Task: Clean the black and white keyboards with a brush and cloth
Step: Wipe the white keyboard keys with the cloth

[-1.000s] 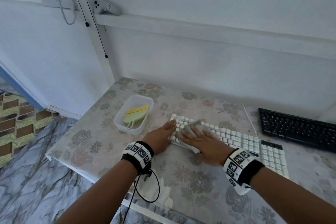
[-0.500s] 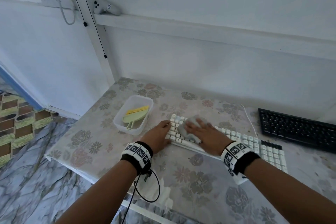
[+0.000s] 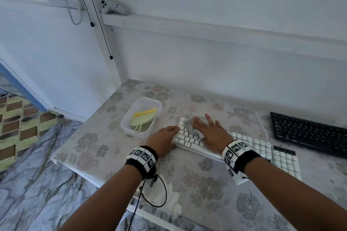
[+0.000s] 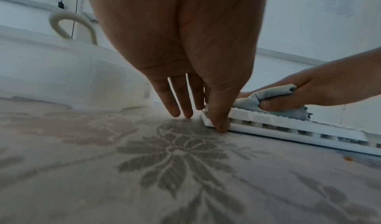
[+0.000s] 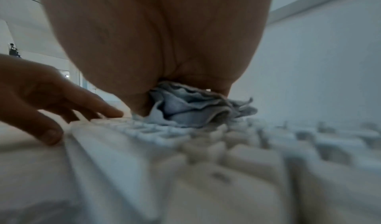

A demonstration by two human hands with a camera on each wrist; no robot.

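Note:
The white keyboard lies across the flowered table, with the black keyboard behind it at the right. My right hand lies with spread fingers on a grey cloth at the white keyboard's far left corner. In the left wrist view its thumb clamps the bunched cloth against the keys. My left hand is open with straight fingers. Its thumb touches the keyboard's left end and its other fingertips rest on the table. The green brush with yellow bristles lies in a tub.
The clear plastic tub stands just left of the white keyboard. The table's left edge drops to a marbled floor. A white cable runs between the keyboards. The wall stands close behind.
My right hand has slid the cloth from the keyboard's near rows up toward its far left corner. My left hand has stayed at the keyboard's left end.

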